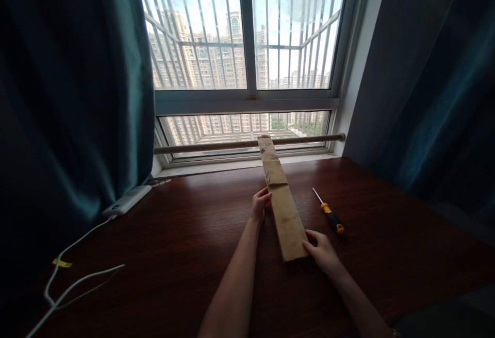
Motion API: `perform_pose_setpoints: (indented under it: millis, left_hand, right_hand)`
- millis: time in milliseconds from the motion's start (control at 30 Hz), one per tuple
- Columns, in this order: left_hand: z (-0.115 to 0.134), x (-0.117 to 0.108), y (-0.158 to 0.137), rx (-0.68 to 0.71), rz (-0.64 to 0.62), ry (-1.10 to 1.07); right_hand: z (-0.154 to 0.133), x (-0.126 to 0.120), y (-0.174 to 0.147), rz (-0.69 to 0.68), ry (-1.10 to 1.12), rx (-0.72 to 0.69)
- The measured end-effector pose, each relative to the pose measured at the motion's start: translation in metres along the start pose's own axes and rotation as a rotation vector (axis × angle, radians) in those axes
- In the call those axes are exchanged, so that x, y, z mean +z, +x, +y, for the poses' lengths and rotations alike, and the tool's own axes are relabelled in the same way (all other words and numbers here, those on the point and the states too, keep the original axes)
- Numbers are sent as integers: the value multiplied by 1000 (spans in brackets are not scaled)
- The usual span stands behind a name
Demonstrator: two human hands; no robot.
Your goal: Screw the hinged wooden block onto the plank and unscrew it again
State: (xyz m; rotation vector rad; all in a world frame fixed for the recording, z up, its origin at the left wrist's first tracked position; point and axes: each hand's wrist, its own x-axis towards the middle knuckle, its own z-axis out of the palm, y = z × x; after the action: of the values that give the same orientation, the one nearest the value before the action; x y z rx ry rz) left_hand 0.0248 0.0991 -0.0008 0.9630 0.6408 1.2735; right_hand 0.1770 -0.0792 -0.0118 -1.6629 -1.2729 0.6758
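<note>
A long, narrow wooden board points away from me over the dark table, its far end up by the rail under the window. It looks jointed from overlapping pieces, with a step partway along. Small metal bits, perhaps screws or nails, stick out at its left edge near that step. My left hand grips the left edge just below them. At the near right corner my right hand pinches the board between thumb and fingers. A screwdriver with a yellow and black handle lies to the right, touched by neither hand.
A white power strip or power bank lies at the table's left, with a white cable running toward me. A metal rail crosses before the barred window. Dark curtains hang on both sides. The wooden table spreads below.
</note>
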Motion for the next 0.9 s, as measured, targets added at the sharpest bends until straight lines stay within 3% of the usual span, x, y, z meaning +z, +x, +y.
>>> perform_pose_setpoints:
  millis: [100,200,400,567,733,900]
  left_hand:
    - [3,14,-7,23,-64,9]
    - [7,40,-15,44,-103,53]
    - [5,119,-17,74,-286,111]
    - [-29,182,9,-46,-347,26]
    - [-70,218,38,-238,-253,12]
    - [-93,225,59,-293,-216,66]
  right_hand:
    - [6,-14,-7,54,124,-14]
    - [11,-42,-16,73,220,-9]
    - [19,-127,-20,120,305,9]
    - [47,-187,2,156,297,70]
    - [85,-210,25,146,324,131]
    - [104,-217,49,147,281,114]
